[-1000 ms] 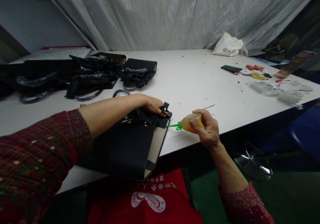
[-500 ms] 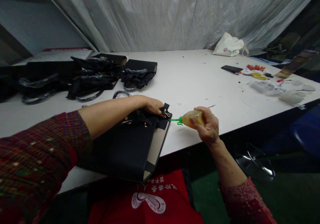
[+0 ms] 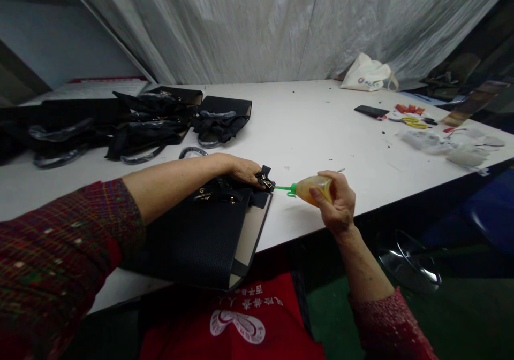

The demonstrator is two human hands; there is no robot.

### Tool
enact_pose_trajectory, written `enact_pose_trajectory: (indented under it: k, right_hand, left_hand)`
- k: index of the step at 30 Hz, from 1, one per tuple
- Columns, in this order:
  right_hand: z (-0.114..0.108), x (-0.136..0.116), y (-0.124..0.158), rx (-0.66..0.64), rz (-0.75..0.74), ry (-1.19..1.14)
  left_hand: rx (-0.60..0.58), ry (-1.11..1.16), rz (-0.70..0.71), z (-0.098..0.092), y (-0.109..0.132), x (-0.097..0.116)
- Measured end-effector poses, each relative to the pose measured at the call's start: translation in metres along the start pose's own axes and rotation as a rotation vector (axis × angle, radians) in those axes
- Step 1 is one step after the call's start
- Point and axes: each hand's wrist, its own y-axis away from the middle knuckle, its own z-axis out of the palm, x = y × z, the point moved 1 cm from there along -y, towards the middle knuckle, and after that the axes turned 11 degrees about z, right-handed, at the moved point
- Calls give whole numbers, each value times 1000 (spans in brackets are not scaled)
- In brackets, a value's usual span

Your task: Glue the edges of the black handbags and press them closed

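Note:
A black handbag (image 3: 193,237) lies on the table's near edge, its pale side panel facing right. My left hand (image 3: 244,171) reaches over it and grips the black zipper end (image 3: 265,179), which has a gold-coloured pull; the fingertips are partly hidden. In my right hand (image 3: 337,202) is a squeeze bottle (image 3: 313,190) of amber liquid, fingers wrapped round its body. Its thin green nozzle points left, with the tip at the zipper end; whether it touches is too small to tell.
More black bags (image 3: 223,116) with plastic-wrapped handles lie at the left on the white table (image 3: 305,124). To the right are a white cloth bag (image 3: 366,74), a dark flat object (image 3: 371,111), yellow-handled scissors (image 3: 415,122) and clear plastic bags (image 3: 453,146). A red apron (image 3: 241,317) shows below.
My right hand has drawn the bottle slightly right and up, so the nozzle tip has gone from the bag's upper corner to the zipper end. My left hand keeps its grip.

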Motion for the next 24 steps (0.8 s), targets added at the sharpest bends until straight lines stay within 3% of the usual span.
enact_pose_trajectory:
  k: [6, 11, 16, 24]
  right_hand:
    - [0, 5, 1, -50, 30, -9]
    - [0, 5, -1, 1, 35, -42]
    - [-2, 2, 1, -62, 27, 20]
    - [-3, -12, 6, -10, -12, 14]
  left_hand:
    - [-18, 8, -7, -1, 1, 3]
    - [-4, 32, 7, -1, 1, 3]
    - [-8, 10, 27, 0, -1, -1]
    - [-5, 6, 5, 1, 1, 0]
